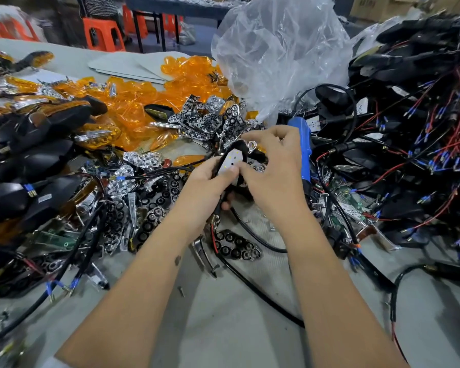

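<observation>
My left hand (pixel 206 185) grips a black lamp housing whose white LED board (pixel 230 162) faces up, with my thumb pressing the board's lower edge. A black cable runs down from the housing between my wrists. My right hand (pixel 271 166) pinches a small chrome reflector piece (pixel 251 146) just above the board's top end, fingers curled round it. Both hands meet over the middle of the grey table (pixel 223 328). The housing's underside is hidden by my fingers.
Orange lenses (pixel 141 102) and chrome reflectors (pixel 213 115) are heaped behind my hands. Black housings (pixel 37 155) pile at left, wired housings (pixel 409 128) at right. A blue-handled tool (pixel 303 150) lies beside my right hand. A clear plastic bag (pixel 279 49) stands behind.
</observation>
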`<state>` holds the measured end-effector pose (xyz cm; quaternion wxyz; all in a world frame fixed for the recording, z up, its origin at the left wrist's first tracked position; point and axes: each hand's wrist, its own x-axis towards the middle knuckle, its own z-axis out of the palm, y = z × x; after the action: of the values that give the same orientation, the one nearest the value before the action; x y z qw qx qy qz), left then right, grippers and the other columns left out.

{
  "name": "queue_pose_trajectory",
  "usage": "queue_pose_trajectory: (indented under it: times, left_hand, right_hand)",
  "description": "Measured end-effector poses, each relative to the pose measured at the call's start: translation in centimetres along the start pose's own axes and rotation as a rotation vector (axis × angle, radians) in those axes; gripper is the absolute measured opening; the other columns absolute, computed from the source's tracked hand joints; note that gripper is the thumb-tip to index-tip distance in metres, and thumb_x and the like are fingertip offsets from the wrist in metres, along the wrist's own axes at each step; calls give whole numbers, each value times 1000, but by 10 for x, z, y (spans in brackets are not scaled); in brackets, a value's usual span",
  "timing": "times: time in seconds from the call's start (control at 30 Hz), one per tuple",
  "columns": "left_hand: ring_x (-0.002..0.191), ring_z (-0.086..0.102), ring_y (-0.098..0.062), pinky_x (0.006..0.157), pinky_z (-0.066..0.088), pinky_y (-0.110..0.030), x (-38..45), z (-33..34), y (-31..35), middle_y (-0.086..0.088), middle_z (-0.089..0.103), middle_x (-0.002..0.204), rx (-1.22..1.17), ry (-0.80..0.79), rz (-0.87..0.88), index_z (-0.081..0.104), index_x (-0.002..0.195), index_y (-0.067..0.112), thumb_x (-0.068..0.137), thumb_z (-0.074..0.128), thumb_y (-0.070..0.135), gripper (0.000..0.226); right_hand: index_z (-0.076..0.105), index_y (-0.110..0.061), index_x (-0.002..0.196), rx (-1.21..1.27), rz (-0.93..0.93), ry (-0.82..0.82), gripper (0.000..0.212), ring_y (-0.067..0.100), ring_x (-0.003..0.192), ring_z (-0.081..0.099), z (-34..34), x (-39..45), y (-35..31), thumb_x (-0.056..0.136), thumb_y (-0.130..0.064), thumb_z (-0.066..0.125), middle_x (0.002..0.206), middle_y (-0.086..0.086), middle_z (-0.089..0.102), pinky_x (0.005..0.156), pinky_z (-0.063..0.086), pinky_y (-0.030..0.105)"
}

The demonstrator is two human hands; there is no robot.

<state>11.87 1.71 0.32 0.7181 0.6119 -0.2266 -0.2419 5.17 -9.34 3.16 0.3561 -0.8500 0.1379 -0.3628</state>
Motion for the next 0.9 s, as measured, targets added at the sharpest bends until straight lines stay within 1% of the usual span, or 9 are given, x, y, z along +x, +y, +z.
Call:
queue_pose_trajectory:
  times: [0.1, 0.23, 0.37, 0.43, 0.53, 0.63, 0.77, 0.83, 0.9]
  left_hand:
    - [50, 49, -4, 43, 41, -16, 2, -4, 3, 12, 66, 69, -47, 118, 20, 62, 103, 21, 100, 57, 16, 8]
    - [50, 46, -5, 41, 38, -17, 6, -15, 7, 4, 65, 74, -155, 264, 52, 62, 111, 13, 100, 59, 18, 13]
    - [50, 46, -6, 42, 39, -17, 5, -17, 7, 12, 65, 64, -141, 294, 86, 63, 103, 17, 99, 62, 18, 5]
    - [48, 47, -6, 42, 39, -17, 4, -15, 6, 8, 68, 68, -115, 284, 86, 64, 104, 19, 98, 63, 15, 7]
    - [45, 45, -7, 40, 37, -18, 4, -13, 7, 6, 69, 68, -114, 274, 75, 65, 98, 23, 98, 62, 16, 7]
    - [43, 43, -8, 38, 34, -18, 2, -13, 9, 4, 68, 67, -141, 267, 53, 64, 93, 22, 99, 61, 23, 7]
    - [44, 43, -10, 39, 33, -19, 0, -13, 13, 0, 69, 72, -183, 265, 8, 64, 98, 23, 99, 60, 28, 6]
    - [43, 43, -11, 39, 34, -19, 0, -12, 14, -4, 71, 74, -218, 264, -11, 65, 99, 24, 100, 58, 26, 7]
    - [43, 44, -11, 39, 35, -19, 0, -12, 15, -5, 72, 74, -228, 257, -21, 65, 100, 24, 100, 57, 23, 8]
  right_hand:
    - [62, -35, 110, 103, 106, 89, 26, -6, 92, 48, -5, 6, 2, 88, -22, 69, 106, -20, 38, 82, 40, 5]
    - [57, -37, 91, 82, 231, 202, 19, -17, 76, 49, -19, 18, 8, 95, -19, 58, 106, -10, 51, 67, 35, -2]
    - [66, -27, 95, -150, 284, -14, 17, -10, 76, 56, -23, 29, 10, 94, -15, 53, 97, -8, 62, 63, 39, 6]
    - [70, -23, 105, -290, 258, -197, 20, 5, 92, 61, -19, 31, 9, 92, -14, 57, 100, -7, 65, 78, 47, 23]
    - [65, -26, 122, -569, 210, -450, 38, 26, 121, 48, -9, 29, 7, 87, -14, 66, 121, 3, 63, 96, 48, 40]
    - [69, -27, 113, -645, 152, -358, 29, 29, 117, 49, -3, 24, 6, 85, -25, 75, 116, 5, 63, 92, 44, 40]
    - [66, -20, 97, -611, 116, -232, 14, 27, 110, 48, -3, 16, 8, 89, -31, 72, 109, 5, 56, 88, 42, 39]
    - [60, -21, 89, -448, 131, -138, 11, 20, 99, 50, -6, 11, 10, 91, -29, 68, 97, -3, 54, 79, 42, 32]
    - [53, -23, 84, -76, 260, -43, 15, 4, 73, 52, -11, 5, 9, 92, -27, 64, 78, -11, 53, 62, 42, 20]
